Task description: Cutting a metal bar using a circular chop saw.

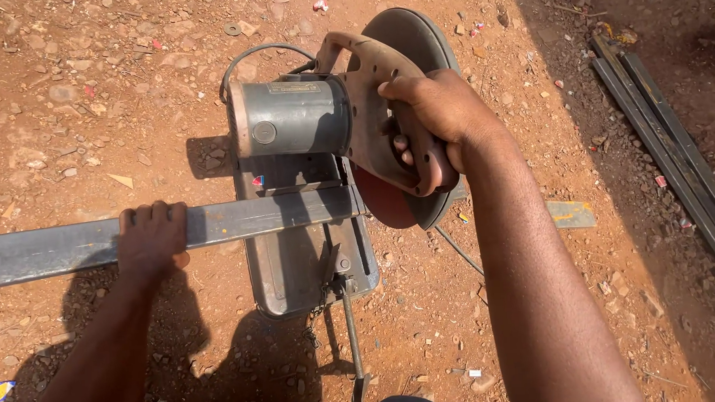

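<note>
Ground of red, stony dirt [77, 100] fills the view on all sides, rough and littered with pebbles, and open room is left to the upper left and along the bottom right. Toward the right edge the space is bounded by a bundle of long dark steel bars [673, 150] laid in shadow, well apart from the work.

At the centre a chop saw [308, 147] is set directly on the dirt. Its flat, worn metal base [296, 266] is seen below, its grey cylindrical motor [291, 116] above, and its round blade guard [415, 40] to the right, with the reddish abrasive disc [385, 204] showing under the guard. A threaded vise screw [353, 336] is extended from the base toward the bottom edge, and a black cable [253, 58] is looped behind the motor.

A long grey rectangular steel tube [58, 247] is laid across the base from the left edge, its right end lying just beside the disc.

The left hand [153, 236] is closed over the tube, fingers curled over its far edge. The right hand [437, 111] is wrapped shut around the saw's brown handle [387, 129].

A short flat metal offcut [570, 213] is left on the dirt to the right of the saw.
</note>
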